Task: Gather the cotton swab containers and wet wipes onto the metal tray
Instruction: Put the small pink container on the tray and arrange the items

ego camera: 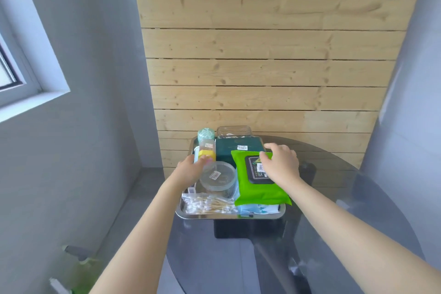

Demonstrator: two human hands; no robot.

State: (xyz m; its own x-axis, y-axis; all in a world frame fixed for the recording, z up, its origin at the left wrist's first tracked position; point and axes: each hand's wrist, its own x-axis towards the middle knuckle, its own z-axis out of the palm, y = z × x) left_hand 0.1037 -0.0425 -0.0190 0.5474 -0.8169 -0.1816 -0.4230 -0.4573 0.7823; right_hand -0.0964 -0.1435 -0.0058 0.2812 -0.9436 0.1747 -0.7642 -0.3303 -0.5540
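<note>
While the spread right hand (279, 162) rests on it, the bright green wet-wipes pack (256, 188) lies lengthwise away from the camera on the shiny metal tray (229, 216); the left hand (191, 169) touches a yellow-banded clear swab tube (207, 150), its grip unclear.

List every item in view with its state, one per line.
Tray: on the glass table, full.
Green wipes: flat, flap closed, atop another pack.
Round tub: upright, lidded.
Swab bag: lying flat at the tray's near edge.
Yellow bottle: upright, capped.
Left hand: by the bottle, grip unclear.
Right hand: resting on the green wipes.
</note>
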